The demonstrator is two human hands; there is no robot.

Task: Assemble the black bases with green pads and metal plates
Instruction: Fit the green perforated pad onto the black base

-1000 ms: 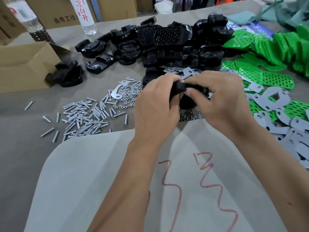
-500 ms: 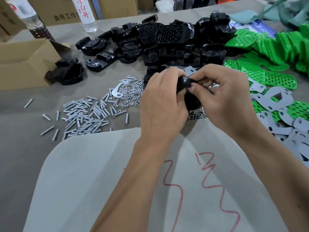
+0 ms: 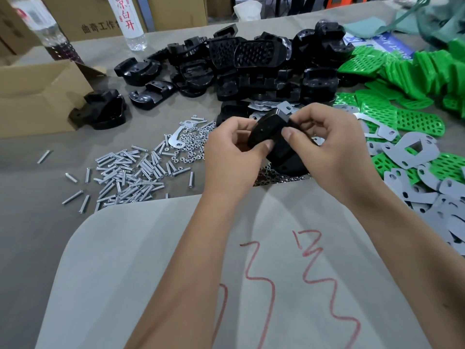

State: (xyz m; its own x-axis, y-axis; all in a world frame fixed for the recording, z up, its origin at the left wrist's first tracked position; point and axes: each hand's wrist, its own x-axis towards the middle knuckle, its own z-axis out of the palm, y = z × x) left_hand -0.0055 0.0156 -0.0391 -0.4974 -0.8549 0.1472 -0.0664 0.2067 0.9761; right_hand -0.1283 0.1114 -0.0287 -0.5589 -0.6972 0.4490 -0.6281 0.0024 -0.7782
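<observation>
I hold one black base [image 3: 273,139] above the table between both hands. My left hand [image 3: 234,157] grips its left side, thumb on its near face. My right hand [image 3: 334,149] grips its right side, thumb pressed on the top face. A pile of black bases [image 3: 241,69] lies at the back centre. Green pads [image 3: 412,79] are heaped at the back right. Grey metal plates [image 3: 415,152] are spread over more green pads on the right.
Loose screws [image 3: 128,172] and small nuts [image 3: 191,144] cover the table left of my hands. An open cardboard box [image 3: 37,96] stands at the far left with a black base [image 3: 100,110] beside it. Water bottles [image 3: 130,21] stand at the back. A pale sheet with red marks [image 3: 176,273] lies in front.
The black base has turned in my hands, showing more of its face. My hands have parted slightly.
</observation>
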